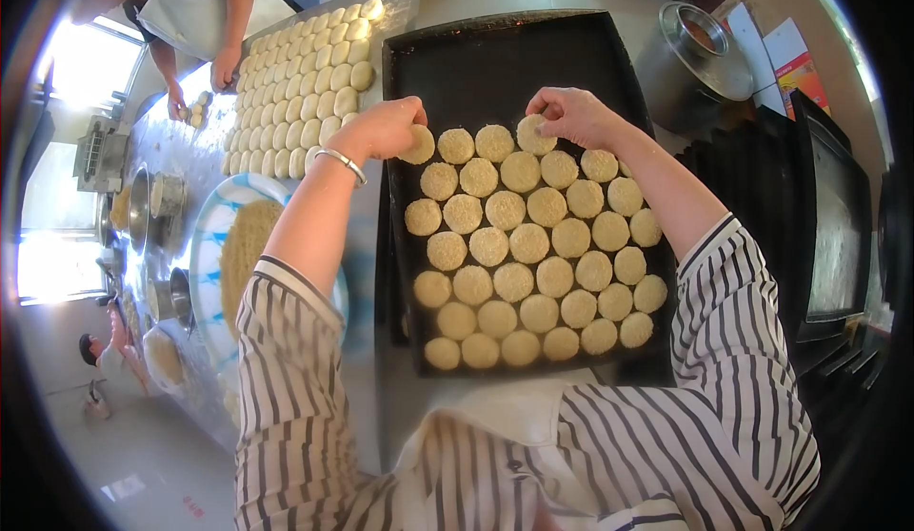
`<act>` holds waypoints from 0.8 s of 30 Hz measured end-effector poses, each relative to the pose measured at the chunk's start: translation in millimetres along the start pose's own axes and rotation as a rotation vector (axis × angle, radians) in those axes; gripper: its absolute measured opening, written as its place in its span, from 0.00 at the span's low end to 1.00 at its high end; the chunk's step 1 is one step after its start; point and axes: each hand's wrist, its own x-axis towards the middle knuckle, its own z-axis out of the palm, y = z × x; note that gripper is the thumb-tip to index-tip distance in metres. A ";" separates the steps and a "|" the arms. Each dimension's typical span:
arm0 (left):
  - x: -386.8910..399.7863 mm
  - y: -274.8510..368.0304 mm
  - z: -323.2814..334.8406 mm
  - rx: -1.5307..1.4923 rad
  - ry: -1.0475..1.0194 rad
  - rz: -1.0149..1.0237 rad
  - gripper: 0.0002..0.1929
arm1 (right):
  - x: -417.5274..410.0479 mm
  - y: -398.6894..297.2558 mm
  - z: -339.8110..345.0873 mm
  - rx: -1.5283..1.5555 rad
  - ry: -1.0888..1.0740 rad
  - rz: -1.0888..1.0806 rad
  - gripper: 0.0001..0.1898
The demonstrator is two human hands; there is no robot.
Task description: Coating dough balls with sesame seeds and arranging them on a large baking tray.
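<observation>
A black baking tray (514,67) lies before me, its near part covered with rows of round, flat dough cakes (528,243) coated in pale crumbs or seeds. My left hand (385,127), with a bangle on the wrist, grips one coated cake (418,147) at the tray's left edge. Between the thumb and fingers of my right hand (571,114) is another coated cake (533,137), at the far end of the rows. Two cakes lie between the hands. Whether the held cakes touch the tray is hard to tell.
Left of the tray stands a blue-and-white basin (214,245) of crumbly coating. Beyond it are rows of plain dough pieces (303,92). A co-worker's hands (225,67) handle small dough pieces at the metal table (182,149). A lidded pot (703,52) and stacked black trays (835,209) stand right.
</observation>
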 end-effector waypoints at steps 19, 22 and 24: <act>16.4 -6.9 10.3 0.158 -0.007 0.146 0.19 | 3.2 14.7 15.4 -0.379 0.127 -0.293 0.19; 11.9 2.5 10.0 0.517 0.142 0.088 0.18 | 1.0 14.1 16.9 -0.365 0.140 -0.298 0.18; 10.8 5.5 7.7 0.483 0.002 -0.002 0.17 | 0.6 13.7 17.5 -0.365 0.151 -0.307 0.18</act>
